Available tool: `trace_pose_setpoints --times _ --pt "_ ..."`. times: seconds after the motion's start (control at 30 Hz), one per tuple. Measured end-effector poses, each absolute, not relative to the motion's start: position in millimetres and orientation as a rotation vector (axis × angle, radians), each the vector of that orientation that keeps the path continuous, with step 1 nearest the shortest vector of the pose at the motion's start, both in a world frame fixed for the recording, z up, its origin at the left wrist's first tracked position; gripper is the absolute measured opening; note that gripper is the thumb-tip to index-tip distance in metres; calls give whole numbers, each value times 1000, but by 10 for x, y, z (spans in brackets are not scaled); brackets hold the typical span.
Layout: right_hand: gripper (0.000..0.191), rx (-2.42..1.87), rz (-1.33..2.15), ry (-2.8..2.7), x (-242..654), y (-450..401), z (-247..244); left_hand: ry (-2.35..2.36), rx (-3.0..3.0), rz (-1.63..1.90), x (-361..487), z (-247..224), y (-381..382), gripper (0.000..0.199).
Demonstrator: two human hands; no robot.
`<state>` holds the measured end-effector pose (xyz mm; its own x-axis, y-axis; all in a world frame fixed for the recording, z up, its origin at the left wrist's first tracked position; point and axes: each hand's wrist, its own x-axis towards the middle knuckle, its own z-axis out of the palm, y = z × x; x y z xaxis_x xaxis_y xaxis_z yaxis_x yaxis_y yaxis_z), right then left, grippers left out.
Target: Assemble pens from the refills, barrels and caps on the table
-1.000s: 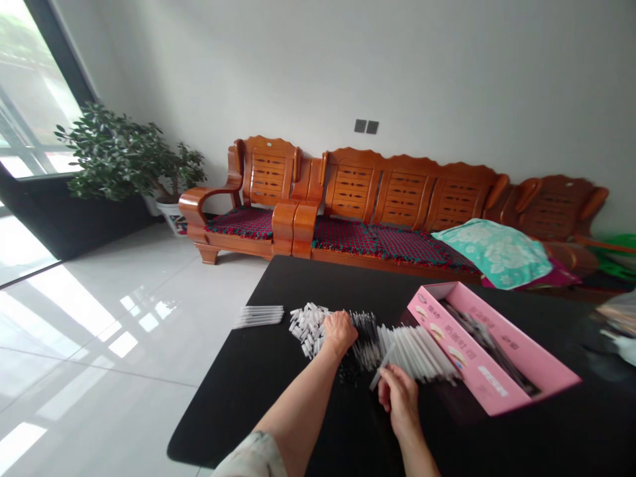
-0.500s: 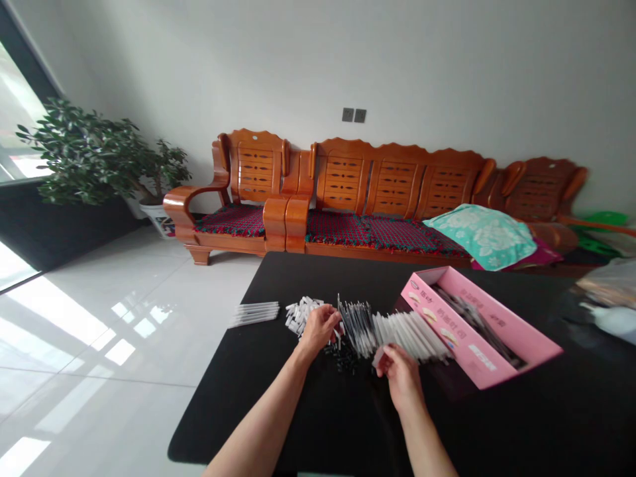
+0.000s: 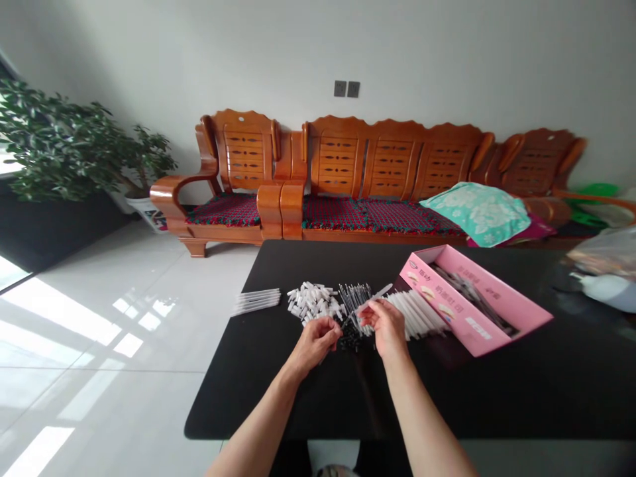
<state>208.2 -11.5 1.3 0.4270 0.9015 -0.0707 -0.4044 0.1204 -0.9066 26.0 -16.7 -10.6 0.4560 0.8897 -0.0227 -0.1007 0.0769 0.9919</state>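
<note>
My left hand (image 3: 318,338) is closed on a thin dark rod at the near edge of the white caps (image 3: 313,299). Beside it, my right hand (image 3: 383,322) pinches a translucent white tube (image 3: 381,291), its far end pointing up and right. The rod tip meets the tube's near end between the hands. Behind them lie dark thin rods (image 3: 354,295) in a row, and small black pieces (image 3: 350,336) lie just below. White tubes (image 3: 418,313) are lined up right of my right hand. Several finished-looking pens (image 3: 257,300) lie at the table's left edge.
A pink box (image 3: 477,308) holding dark thin items stands on the black table (image 3: 278,404), right of the tubes. Plastic bags (image 3: 606,265) lie at the far right. Behind the table are wooden seats (image 3: 342,159); a potted plant (image 3: 144,159) stands at the left.
Both hands have come together over the small parts. The left hand now holds a slanting rod, and the tube in the right hand points up and right. The camera view has tilted down.
</note>
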Motion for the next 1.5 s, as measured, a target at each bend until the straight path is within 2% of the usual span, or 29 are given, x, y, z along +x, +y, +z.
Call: trace_pose_setpoints --times 0.27,0.57,0.8,1.0,1.13,1.27,1.5 --pt "20 -1074 1062 -604 2070 -140 5 772 1359 880 278 -132 -134 32" --pt "18 -1138 1183 -520 1948 -217 -31 1054 1217 949 384 -104 -129 29" --pt "18 -1108 1330 -523 1547 -432 -40 1240 1084 1368 491 -62 -90 43" --pt "13 -1030 1386 -361 1649 -476 -53 1132 814 1565 472 29 -61 49" --pt "8 -1000 1394 -285 1882 -427 -7 996 896 1360 359 -3 -128 40" --pt "6 -976 1381 -286 1952 -407 22 751 1008 1044 312 -56 -236 43" --pt "9 -951 1431 -369 1812 -455 -10 722 1028 1035 442 -93 -284 40"
